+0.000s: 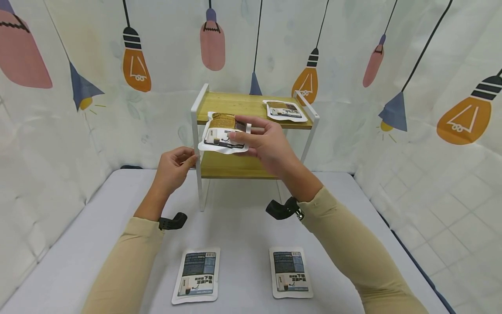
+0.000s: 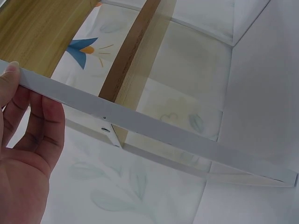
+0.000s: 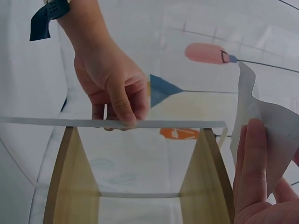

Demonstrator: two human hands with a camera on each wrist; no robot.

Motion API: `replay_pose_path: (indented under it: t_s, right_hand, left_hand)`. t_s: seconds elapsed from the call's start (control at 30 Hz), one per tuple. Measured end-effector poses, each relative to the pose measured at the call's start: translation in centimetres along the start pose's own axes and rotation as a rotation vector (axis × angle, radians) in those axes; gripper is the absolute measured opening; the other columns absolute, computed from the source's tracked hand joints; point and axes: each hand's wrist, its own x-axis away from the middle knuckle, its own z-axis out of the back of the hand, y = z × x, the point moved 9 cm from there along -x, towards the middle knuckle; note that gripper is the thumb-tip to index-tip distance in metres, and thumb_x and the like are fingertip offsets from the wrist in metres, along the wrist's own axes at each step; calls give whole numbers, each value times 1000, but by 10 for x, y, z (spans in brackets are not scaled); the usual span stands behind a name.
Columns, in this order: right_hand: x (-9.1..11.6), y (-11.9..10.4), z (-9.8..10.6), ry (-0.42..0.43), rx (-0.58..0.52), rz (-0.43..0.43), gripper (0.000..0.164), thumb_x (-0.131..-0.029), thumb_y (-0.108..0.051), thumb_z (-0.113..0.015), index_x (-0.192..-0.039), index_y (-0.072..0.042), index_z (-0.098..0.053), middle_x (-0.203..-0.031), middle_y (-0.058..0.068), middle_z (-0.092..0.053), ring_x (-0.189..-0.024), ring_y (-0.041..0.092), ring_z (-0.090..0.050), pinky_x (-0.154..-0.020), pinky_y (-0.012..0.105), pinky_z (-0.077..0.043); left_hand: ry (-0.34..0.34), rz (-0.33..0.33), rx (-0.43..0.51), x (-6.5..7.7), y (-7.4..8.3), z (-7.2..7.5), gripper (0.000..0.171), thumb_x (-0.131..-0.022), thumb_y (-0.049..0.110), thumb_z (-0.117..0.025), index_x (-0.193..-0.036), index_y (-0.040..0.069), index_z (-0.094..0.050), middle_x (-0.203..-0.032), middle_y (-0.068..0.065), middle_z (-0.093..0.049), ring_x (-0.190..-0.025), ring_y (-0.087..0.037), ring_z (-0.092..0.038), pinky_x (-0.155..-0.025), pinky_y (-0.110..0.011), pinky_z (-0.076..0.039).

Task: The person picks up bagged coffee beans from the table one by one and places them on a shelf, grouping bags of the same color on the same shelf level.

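Note:
My right hand (image 1: 270, 146) holds a white-edged pouch (image 1: 219, 136) with printed brown and white panels, thumb on its front face, in front of the upper board of a small two-tier shelf rack (image 1: 235, 102). In the right wrist view the plain back of this pouch (image 3: 275, 126) shows beside the fingers. My left hand (image 1: 173, 169) pinches the white left upright of the rack. The left wrist view shows the thumb and fingers around that upright (image 2: 154, 128). A second pouch (image 1: 286, 111) lies flat at the right end of the upper board.
Two pouches with dark printed panels lie on the white tabletop (image 1: 239, 235) near the front, one at left (image 1: 198, 274) and one at right (image 1: 291, 272). The lower wooden board (image 1: 235, 166) sits below the held pouch. Behind the rack hangs a lamp-patterned cloth (image 1: 168, 117).

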Motion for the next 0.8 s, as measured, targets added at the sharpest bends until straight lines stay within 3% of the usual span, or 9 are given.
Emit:
replay_pose_path:
  t_s: [0.53,0.8]
  right_hand:
    - [-16,-2,3,46,-5,-20,39,-89,-2,-78,-127,-12,-73,-125,16,-69,-99,25,-74,-82,39,-64]
    - [-21,-5,3,63,14,-23,34,-89,-6,-79,-123,-12,-76,-129,11,-67,-96,24,-74,-83,37,-64]
  left_hand:
    - [-2,22,-14,1,1,0,35,-102,31,-65,-117,0,-69,-108,-11,-73,-88,-3,-69,-84,-13,-55]
    - [-14,23,-20,2,1,-1,34,-103,28,-64,-118,-2,-69,-112,-19,-72,-89,-4,-68,-85,-14,-56]
